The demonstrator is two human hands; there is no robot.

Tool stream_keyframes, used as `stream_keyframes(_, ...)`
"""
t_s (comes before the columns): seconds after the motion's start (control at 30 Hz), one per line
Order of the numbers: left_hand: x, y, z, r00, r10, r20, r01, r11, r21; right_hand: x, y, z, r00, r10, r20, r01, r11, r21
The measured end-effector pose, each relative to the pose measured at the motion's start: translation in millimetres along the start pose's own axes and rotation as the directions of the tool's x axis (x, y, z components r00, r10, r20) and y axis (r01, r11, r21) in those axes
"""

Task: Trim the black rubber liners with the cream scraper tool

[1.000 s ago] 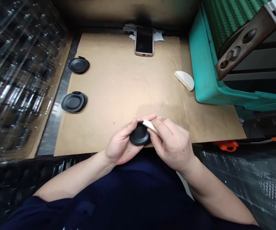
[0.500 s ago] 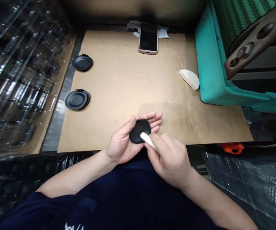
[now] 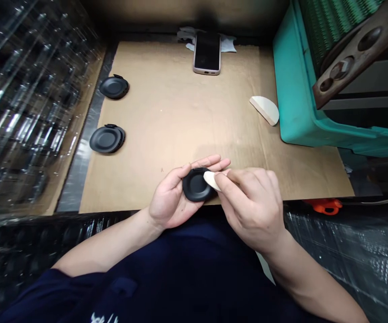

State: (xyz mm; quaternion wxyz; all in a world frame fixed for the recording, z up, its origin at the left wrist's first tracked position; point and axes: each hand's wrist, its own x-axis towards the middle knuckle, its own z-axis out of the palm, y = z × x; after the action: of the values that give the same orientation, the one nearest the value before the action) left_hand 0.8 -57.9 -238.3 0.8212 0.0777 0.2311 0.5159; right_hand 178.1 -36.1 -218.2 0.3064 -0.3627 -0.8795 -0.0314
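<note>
A round black compact-like case point(image 3: 197, 185) with a shallow dished face rests in the palm of my left hand point(image 3: 172, 197). The thumb presses its left edge while the other fingers stretch out behind it. My right hand point(image 3: 253, 204) pinches a cream-white sponge piece point(image 3: 210, 180), whose tip touches the case's right rim. Part of the sponge is hidden by the fingers. Two similar black pieces, an upper one point(image 3: 113, 87) and a lower one point(image 3: 107, 138), lie at the left of the cardboard.
On the cardboard sheet point(image 3: 180, 121) lie a phone point(image 3: 207, 54) at the back and a white half-round sponge-like block point(image 3: 264, 110) at the right. Beside that block stands a teal crate point(image 3: 295, 103). Clear plastic trays point(image 3: 42, 89) fill the left side. An orange handle point(image 3: 325, 206) shows below right.
My right hand has shifted right and slightly up with the sponge, from the case's face to its right rim. The left hand and case have barely moved; the case's dished face shows more clearly.
</note>
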Motion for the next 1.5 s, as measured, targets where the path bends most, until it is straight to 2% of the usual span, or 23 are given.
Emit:
stream_keyframes(0.13, 1, 1, -2.2, 0.999, -0.032, -0.012, 0.033, 0.999, 0.042, 5, -3, 10, 0.999, -0.045, 0.003, 0.045, 0.998, 0.047)
stream_keyframes(0.23, 1, 1, -2.9, 0.999, -0.045, -0.017, 0.046, 0.998, 0.051, 7, -1, 9, 0.997, -0.073, 0.019, 0.071, 0.994, 0.083)
stream_keyframes(0.4, 2, 0, -1.2, 1.000, -0.017, -0.024, 0.019, 0.998, 0.054, 7, 0, 4, 0.997, -0.048, 0.063, 0.047, 0.999, 0.022)
stream_keyframes(0.6, 2, -1, -1.6, 0.999, -0.024, -0.036, 0.026, 0.999, 0.047, 3, -1, 7, 0.996, -0.067, 0.060, 0.063, 0.996, 0.064)
stream_keyframes(0.73, 3, -2, -1.3, 1.000, -0.007, -0.002, 0.007, 0.999, 0.038, 3, -1, 6, 0.996, -0.033, 0.083, 0.031, 0.999, 0.029)
stream_keyframes(0.83, 3, -1, -0.5, 1.000, -0.025, -0.004, 0.025, 0.998, 0.049, 6, -4, 9, 0.997, -0.065, 0.034, 0.061, 0.993, 0.099)
stream_keyframes(0.9, 3, 0, 0.0, 0.999, -0.035, -0.024, 0.036, 0.999, 0.040, 7, -5, 10, 0.997, -0.072, 0.018, 0.066, 0.974, 0.216)
stream_keyframes(0.97, 2, 1, 0.1, 0.999, -0.042, -0.021, 0.042, 0.999, 0.019, 6, -3, 6, 1.000, -0.016, 0.020, 0.008, 0.938, 0.347)
stream_keyframes(1.03, 1, 2, -0.4, 0.999, -0.032, 0.001, 0.032, 0.999, 0.004, 3, 0, -1, 0.994, 0.109, 0.004, -0.101, 0.909, 0.404)
stream_keyframes(1.1, 0, 1, -1.2, 0.999, -0.002, 0.033, 0.002, 1.000, 0.001, -1, 5, -9, 0.971, 0.235, -0.040, -0.204, 0.906, 0.371)
stream_keyframes(1.17, 1, 0, -1.9, 0.998, 0.026, 0.065, -0.026, 1.000, 0.006, -5, 8, -15, 0.958, 0.278, -0.066, -0.242, 0.914, 0.325)
stream_keyframes(1.37, 1, 0, -1.8, 0.996, 0.019, 0.091, -0.022, 0.999, 0.031, -11, 7, -16, 0.977, 0.214, -0.023, -0.203, 0.952, 0.228)
stream_keyframes(1.5, 1, 0, -2.4, 0.993, 0.017, 0.114, -0.020, 1.000, 0.020, -7, -1, -13, 0.986, 0.156, 0.051, -0.163, 0.971, 0.177)
